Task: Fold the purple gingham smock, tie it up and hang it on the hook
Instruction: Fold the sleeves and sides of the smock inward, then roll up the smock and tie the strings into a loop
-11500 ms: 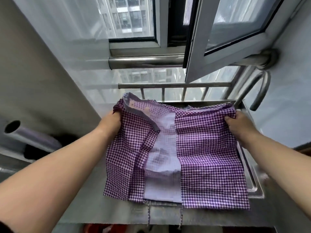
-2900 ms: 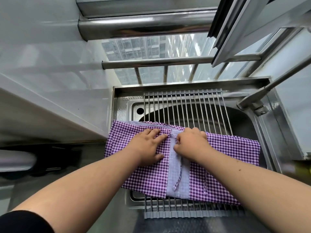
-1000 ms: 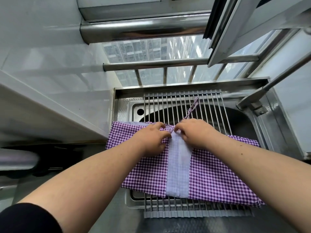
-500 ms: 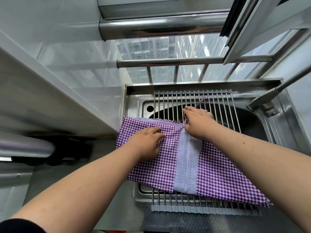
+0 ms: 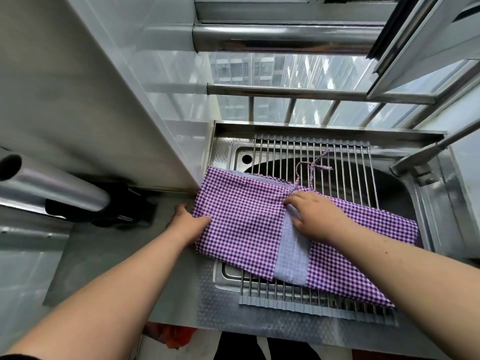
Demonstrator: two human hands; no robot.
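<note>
Gingham smock lies folded across the sink rack. Left hand pinches its left edge; right hand presses flat at centre. Fold left side over squarely, keeping ties, beyond, free.

one folded gingham smock, two tie strings, one roll-up rack, one sink, one faucet, two hands: left hand, right hand.

Left grip pinching, right grip pressing flat
</note>
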